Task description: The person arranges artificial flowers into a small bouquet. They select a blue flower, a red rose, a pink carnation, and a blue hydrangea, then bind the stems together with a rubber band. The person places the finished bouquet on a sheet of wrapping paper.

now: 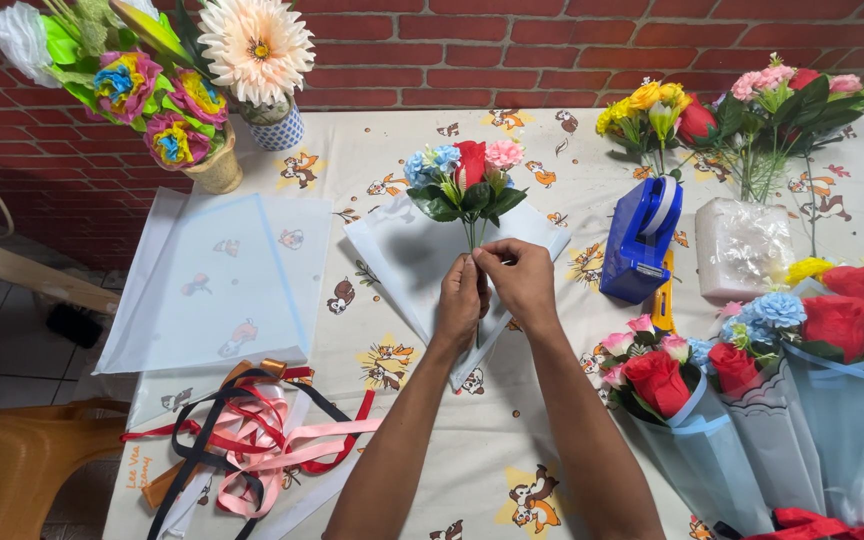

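Posy (pixel 464 180) stems are pinched side by side by the left hand (pixel 460 300) and right hand (pixel 522 282), long axis pointing away over the white wrapping sheet (pixel 402 260), blooms beyond the fingertips

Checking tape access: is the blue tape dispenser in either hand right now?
No, the blue tape dispenser stands on the table, apart from both hands.
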